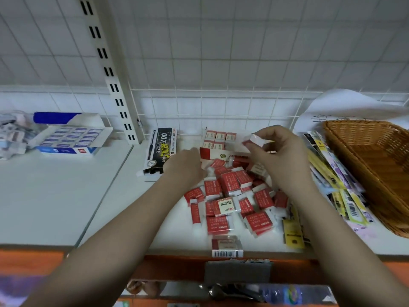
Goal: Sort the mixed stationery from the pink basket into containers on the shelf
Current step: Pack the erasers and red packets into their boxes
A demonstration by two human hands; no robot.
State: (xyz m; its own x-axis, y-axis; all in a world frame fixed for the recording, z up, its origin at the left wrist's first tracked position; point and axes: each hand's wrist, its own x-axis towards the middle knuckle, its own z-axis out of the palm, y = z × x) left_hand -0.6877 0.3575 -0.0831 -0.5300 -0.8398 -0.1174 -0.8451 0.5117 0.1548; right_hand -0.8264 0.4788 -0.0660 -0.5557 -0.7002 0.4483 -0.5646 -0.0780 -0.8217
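A heap of red-and-white wrapped erasers (234,196) lies on the white shelf (66,196) in front of me. Behind the heap stands an open red eraser box (218,142) with several erasers lined up inside. My right hand (278,151) pinches one wrapped eraser (254,139) just above the box's right side. My left hand (186,165) reaches down to the heap's far left edge beside the box; its fingers are blurred and what they touch is unclear. No pink basket is in view.
A black pen box (160,149) lies left of the eraser box. Further left sits an open blue-and-white eraser box (73,138). A brown wicker basket (380,169) stands at the right, with packaged stationery (336,187) fanned beside it. A slotted shelf upright (112,85) rises behind.
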